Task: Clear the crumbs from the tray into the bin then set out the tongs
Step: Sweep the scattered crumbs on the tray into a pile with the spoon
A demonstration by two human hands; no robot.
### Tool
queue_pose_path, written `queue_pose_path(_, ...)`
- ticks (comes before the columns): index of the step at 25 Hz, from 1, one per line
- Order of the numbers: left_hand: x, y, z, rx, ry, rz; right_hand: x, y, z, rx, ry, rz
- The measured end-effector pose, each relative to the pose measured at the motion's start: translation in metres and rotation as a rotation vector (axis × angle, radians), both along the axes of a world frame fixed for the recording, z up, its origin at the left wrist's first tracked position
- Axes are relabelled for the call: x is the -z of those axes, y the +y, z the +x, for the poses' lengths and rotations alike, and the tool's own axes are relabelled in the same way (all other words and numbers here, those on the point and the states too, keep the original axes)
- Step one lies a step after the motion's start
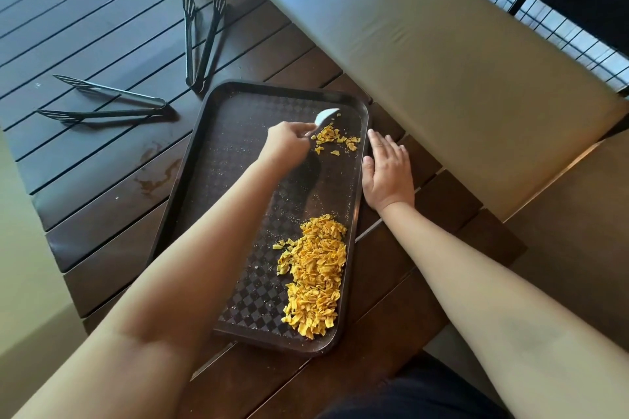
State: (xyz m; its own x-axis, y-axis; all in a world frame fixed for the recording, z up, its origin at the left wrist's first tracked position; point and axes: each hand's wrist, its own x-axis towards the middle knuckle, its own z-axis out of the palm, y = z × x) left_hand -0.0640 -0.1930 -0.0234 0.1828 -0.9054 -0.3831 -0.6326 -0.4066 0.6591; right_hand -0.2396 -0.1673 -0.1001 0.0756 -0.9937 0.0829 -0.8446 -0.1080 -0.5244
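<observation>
A dark brown tray [218,160] lies slantwise on a slatted wooden table. A large heap of yellow crumbs [315,274] sits in its near right corner. A small scatter of crumbs [332,139] lies near the far right corner. My left hand [286,143] grips a white spoon [325,117] whose bowl is just above that scatter. My right hand [388,172] rests flat against the tray's right rim, fingers straight. Two black tongs lie on the table beyond the tray: one pair [200,41] upright at the far end, the other pair [105,100] to the left.
A beige cushioned bench [442,54] runs along the table's right side, with a wire fence [561,10] behind it. A wet stain [156,173] marks the table [102,10] left of the tray. No bin is in view.
</observation>
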Motion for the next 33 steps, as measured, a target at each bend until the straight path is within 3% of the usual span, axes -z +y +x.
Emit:
queue_pose_path(5, -0.001, 0.014, 0.005, 0.161, -0.002, 0.069, 0.000, 0.000, -0.001, -0.006, -0.002, -0.004)
queue_pose_path(8, 0.000, 0.015, 0.015, -0.035, 0.060, -0.062, -0.001, 0.000, 0.000, -0.010, -0.003, 0.005)
queue_pose_path(11, 0.004, 0.009, 0.020, -0.159, -0.010, -0.084, 0.000, 0.000, -0.001, -0.005, 0.002, -0.001)
queue_pose_path(19, 0.007, 0.037, 0.003, 0.075, 0.031, 0.037, 0.001, 0.000, 0.000, -0.011, 0.007, 0.001)
queue_pose_path(24, 0.012, 0.055, 0.038, -0.364, 0.005, -0.141, 0.001, -0.001, -0.001, -0.005, 0.009, 0.000)
queue_pose_path(26, 0.018, 0.059, 0.048, -0.404, -0.056, -0.103, 0.001, -0.001, 0.000, -0.005, 0.012, 0.001)
queue_pose_path(30, 0.021, 0.061, 0.036, -0.339, -0.037, -0.051, 0.002, -0.001, -0.001, -0.007, 0.018, -0.002)
queue_pose_path(33, 0.020, 0.066, 0.011, -0.179, -0.011, -0.022, 0.003, 0.000, 0.000, -0.007, 0.022, -0.003)
